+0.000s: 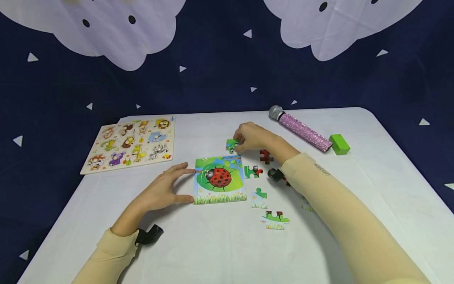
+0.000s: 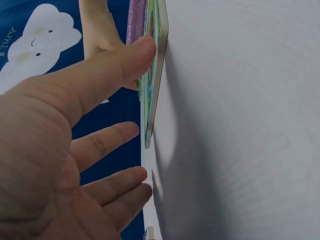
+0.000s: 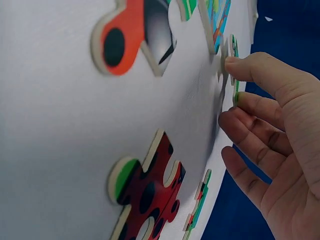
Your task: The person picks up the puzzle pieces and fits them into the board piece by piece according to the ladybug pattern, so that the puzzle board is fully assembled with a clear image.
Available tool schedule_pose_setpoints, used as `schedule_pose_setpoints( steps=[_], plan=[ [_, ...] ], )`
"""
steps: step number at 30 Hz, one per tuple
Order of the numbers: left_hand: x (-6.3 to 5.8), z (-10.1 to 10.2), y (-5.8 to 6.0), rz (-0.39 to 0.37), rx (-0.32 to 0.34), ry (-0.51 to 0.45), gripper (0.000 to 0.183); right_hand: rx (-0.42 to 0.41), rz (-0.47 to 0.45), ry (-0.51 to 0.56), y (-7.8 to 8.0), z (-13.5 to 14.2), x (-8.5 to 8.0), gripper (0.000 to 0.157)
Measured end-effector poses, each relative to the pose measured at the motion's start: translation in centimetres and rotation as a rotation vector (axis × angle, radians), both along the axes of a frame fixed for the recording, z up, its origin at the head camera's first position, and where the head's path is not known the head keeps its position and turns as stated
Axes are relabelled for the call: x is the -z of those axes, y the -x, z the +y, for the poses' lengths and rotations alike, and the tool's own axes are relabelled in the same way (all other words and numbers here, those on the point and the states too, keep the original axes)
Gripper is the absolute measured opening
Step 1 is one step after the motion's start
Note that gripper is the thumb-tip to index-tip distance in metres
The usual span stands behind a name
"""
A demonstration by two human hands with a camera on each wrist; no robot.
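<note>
A square ladybug puzzle board (image 1: 220,179) lies flat on the white table. At its left edge is my left hand (image 1: 164,188), thumb near the lower corner and fingers extended toward the upper part; in the left wrist view the thumb touches the board's side. Just beyond the board's top right corner, my right hand (image 1: 253,137) pinches a green puzzle piece (image 1: 231,145) between thumb and index finger. To the right of the board lie a green-and-red piece (image 1: 251,172), a red piece (image 1: 266,157), a grass piece (image 1: 259,199) and a wider grass piece (image 1: 275,221).
A wooden animal puzzle board (image 1: 133,144) lies at the back left. Toward the back right are a pink glitter microphone (image 1: 305,130) and a green block (image 1: 339,144). Another piece (image 1: 307,205) is partly covered by the right sleeve. A dark blue cloth hangs behind the table.
</note>
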State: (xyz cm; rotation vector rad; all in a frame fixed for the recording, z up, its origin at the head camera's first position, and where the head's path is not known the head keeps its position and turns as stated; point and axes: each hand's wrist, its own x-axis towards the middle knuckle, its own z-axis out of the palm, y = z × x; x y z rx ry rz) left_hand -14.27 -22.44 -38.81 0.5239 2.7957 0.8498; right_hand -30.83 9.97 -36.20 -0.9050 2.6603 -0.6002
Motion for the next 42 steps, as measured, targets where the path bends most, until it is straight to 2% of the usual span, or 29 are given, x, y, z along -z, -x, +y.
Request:
schedule_pose_setpoints(
  steps=[9, 30, 42],
  plan=[
    [0.2, -0.1, -0.2, -0.081, 0.054, 0.023, 0.089, -0.033, 0.028, 0.018, -0.4, -0.6, -0.1, 0.046],
    [0.4, -0.3, -0.2, -0.102, 0.064, 0.029, 0.089, -0.230, 0.048, 0.023, -4.0, -4.2, 0.2, 0.039],
    [0.3, -0.3, -0.1, -0.105, 0.073, 0.025, 0.089, -0.309, 0.078, -0.012, -5.1, -5.9, 0.5, 0.038]
  ],
)
